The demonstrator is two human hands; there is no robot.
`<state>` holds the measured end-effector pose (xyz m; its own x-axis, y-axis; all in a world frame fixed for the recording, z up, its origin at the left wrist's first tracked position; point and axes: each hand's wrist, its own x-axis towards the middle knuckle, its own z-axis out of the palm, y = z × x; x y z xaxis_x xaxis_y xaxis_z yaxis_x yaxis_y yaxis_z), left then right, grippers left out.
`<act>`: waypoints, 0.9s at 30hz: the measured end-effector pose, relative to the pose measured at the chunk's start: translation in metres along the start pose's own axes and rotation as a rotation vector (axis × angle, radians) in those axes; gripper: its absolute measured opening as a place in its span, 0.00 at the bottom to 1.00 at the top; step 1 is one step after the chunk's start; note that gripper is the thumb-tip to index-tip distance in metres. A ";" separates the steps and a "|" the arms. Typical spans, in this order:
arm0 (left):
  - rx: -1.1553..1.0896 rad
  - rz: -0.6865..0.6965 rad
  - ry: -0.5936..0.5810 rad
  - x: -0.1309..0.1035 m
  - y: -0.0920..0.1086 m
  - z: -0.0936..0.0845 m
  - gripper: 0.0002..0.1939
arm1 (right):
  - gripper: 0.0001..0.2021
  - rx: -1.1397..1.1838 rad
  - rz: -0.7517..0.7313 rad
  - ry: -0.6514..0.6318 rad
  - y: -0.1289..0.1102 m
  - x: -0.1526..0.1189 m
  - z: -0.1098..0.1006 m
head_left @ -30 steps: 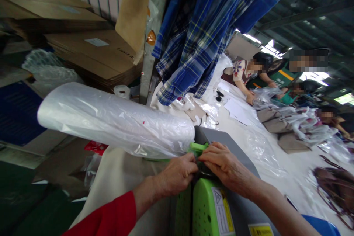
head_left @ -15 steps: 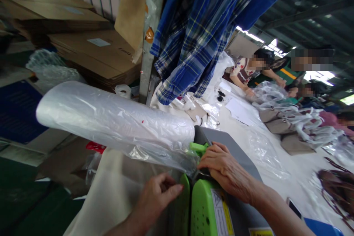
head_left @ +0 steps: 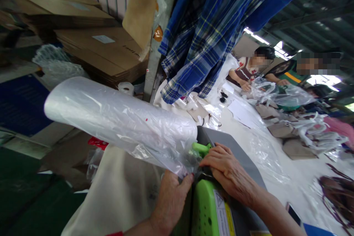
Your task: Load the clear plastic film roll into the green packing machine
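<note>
Workshop: dim metal ceiling (head_left: 312,18) at one o'clock from my hands; stacked brown flat cardboard boxes (head_left: 96,51) at ten.
Clothing: blue plaid cloth garments (head_left: 204,37) hang at twelve, beside a grey metal post (head_left: 157,48).
Table: white-covered top (head_left: 301,177), running off toward two o'clock.
Film: long clear plastic roll (head_left: 118,114), tilted, its near end by my hands, its far end at ten.
Machine: lime-green and grey plastic casing (head_left: 206,206) at six, a small bright-green lever (head_left: 201,149) on top.
My left hand (head_left: 171,195): grasping the film's loose lower edge, thumb in front, fingers behind.
My right hand (head_left: 229,171): bent over the machine just beside the lever; fingertips hidden, so I cannot tell whether they grip.
Co-workers: a person in a patterned top (head_left: 246,68) at one, handling clear plastic.
Bags: grey-brown bags with white wrapped handles (head_left: 298,149) at three.
</note>
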<state>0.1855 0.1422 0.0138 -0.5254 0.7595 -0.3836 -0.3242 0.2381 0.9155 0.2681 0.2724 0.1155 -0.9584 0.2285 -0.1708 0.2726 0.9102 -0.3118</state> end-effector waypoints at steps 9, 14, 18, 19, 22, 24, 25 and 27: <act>0.094 0.099 -0.027 -0.014 0.000 0.001 0.23 | 0.13 -0.027 -0.014 0.036 0.002 -0.001 0.003; 0.122 0.098 -0.015 -0.018 -0.002 0.000 0.23 | 0.13 -0.029 -0.017 0.052 0.002 -0.001 0.004; 0.106 0.065 -0.038 -0.018 0.001 0.000 0.25 | 0.13 -0.037 -0.017 0.060 0.003 -0.001 0.005; 0.100 0.059 -0.048 -0.017 0.000 0.000 0.25 | 0.13 -0.040 -0.013 0.058 0.004 -0.001 0.005; 0.095 0.092 -0.046 -0.016 -0.003 0.000 0.24 | 0.13 -0.040 -0.006 0.050 0.004 -0.001 0.004; 0.093 0.136 -0.034 -0.016 -0.008 0.001 0.25 | 0.13 -0.045 -0.014 0.048 0.004 -0.001 0.004; 0.088 0.155 -0.031 -0.017 -0.010 0.001 0.25 | 0.13 -0.044 -0.020 0.055 0.004 -0.001 0.003; 0.074 0.181 -0.028 -0.018 -0.013 0.001 0.26 | 0.14 -0.030 -0.023 0.081 0.004 0.000 0.003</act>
<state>0.2001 0.1257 0.0089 -0.5477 0.8100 -0.2095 -0.1669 0.1396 0.9760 0.2696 0.2749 0.1117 -0.9684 0.2335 -0.0870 0.2489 0.9251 -0.2868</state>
